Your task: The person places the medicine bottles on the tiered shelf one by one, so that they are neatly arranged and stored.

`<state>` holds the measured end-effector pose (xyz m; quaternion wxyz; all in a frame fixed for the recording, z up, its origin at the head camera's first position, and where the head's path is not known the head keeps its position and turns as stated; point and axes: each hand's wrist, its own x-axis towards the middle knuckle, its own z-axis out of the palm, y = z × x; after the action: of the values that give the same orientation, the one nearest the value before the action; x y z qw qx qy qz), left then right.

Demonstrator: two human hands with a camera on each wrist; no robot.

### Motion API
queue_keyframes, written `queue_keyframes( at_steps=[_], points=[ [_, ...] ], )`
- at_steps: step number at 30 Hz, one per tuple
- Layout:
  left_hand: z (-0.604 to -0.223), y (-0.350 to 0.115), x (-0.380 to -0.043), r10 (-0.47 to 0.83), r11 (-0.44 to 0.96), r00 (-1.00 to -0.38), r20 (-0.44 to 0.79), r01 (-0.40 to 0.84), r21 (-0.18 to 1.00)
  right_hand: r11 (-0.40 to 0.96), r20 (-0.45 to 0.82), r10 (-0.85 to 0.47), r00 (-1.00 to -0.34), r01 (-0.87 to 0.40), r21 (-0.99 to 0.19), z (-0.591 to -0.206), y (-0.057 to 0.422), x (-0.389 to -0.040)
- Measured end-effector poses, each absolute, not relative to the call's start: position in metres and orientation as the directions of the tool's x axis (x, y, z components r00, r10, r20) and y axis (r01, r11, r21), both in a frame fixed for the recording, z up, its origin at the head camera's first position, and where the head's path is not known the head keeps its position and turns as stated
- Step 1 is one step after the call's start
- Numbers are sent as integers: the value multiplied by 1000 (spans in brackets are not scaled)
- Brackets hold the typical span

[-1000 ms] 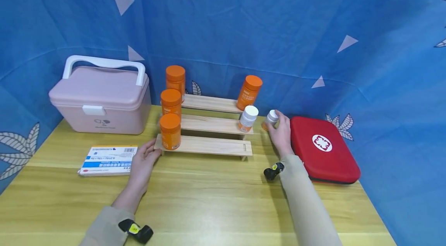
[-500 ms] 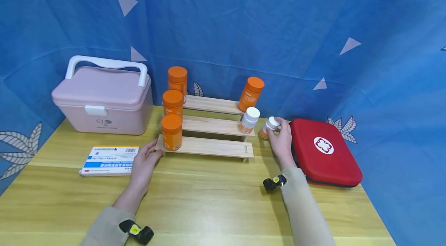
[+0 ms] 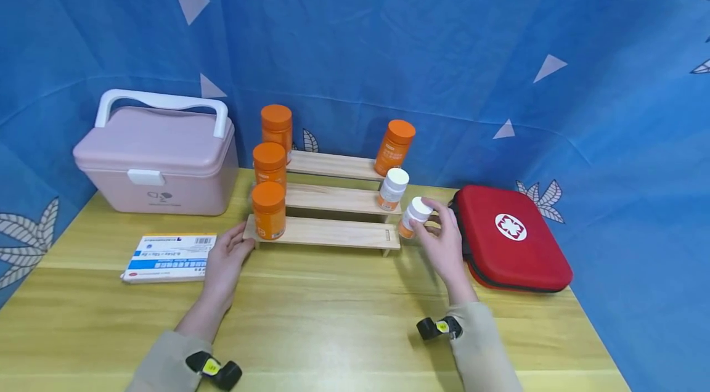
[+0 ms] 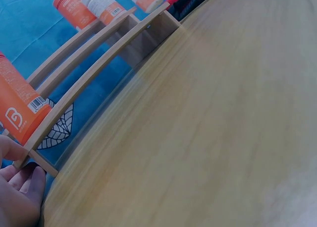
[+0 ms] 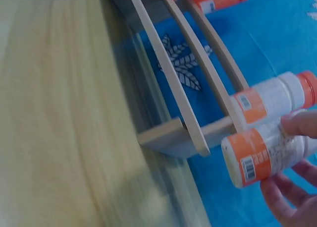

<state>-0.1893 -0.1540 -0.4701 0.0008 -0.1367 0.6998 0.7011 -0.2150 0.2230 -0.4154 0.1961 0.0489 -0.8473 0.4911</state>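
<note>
My right hand [image 3: 442, 249] holds a white-capped pill bottle [image 3: 413, 214] between thumb and fingers, just off the right end of the lowest step. In the right wrist view that bottle [image 5: 255, 156] is in the air, its base clear of the rack. My left hand [image 3: 224, 259] grips the left end of the three-step wooden rack [image 3: 333, 233], with a finger over the board and others curled under it in the left wrist view. An orange bottle [image 3: 269, 212] stands at that end. A second white-capped bottle [image 3: 393, 190] stands at the right of the middle step.
More orange bottles stand at the top step's right [image 3: 395, 148], its left [image 3: 277, 124], and the middle step's left [image 3: 269, 161]. A red first-aid case [image 3: 516, 244] lies right, a pink lidded box [image 3: 161, 158] stands back left, and a flat medicine box [image 3: 169, 256] lies left.
My right hand has lifted the white-capped bottle from the table beside the red case and carried it left and nearer, towards the lowest step. My left hand stays on the rack.
</note>
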Motion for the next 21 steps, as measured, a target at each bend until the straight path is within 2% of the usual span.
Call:
queue_keyframes(
  at_steps=[6, 10, 15, 21],
  points=[
    [-470, -153, -189, -197, -21, -964, -179, -178, 984, 478, 433, -28, -901, -392, -786, -397, 200, -196],
    [-471, -152, -189, -194, -26, -964, -183, -181, 983, 468, 427, -98, -899, -420, -778, -388, 190, -191],
    [-471, -152, -189, -190, -27, -964, -188, -187, 982, 468, 412, -128, -902, -421, -777, -390, 185, -190],
    [-470, -152, -188, -197, -10, -963, -184, -185, 983, 463, 455, -151, -877, -470, -752, -403, 185, -192]
  ],
)
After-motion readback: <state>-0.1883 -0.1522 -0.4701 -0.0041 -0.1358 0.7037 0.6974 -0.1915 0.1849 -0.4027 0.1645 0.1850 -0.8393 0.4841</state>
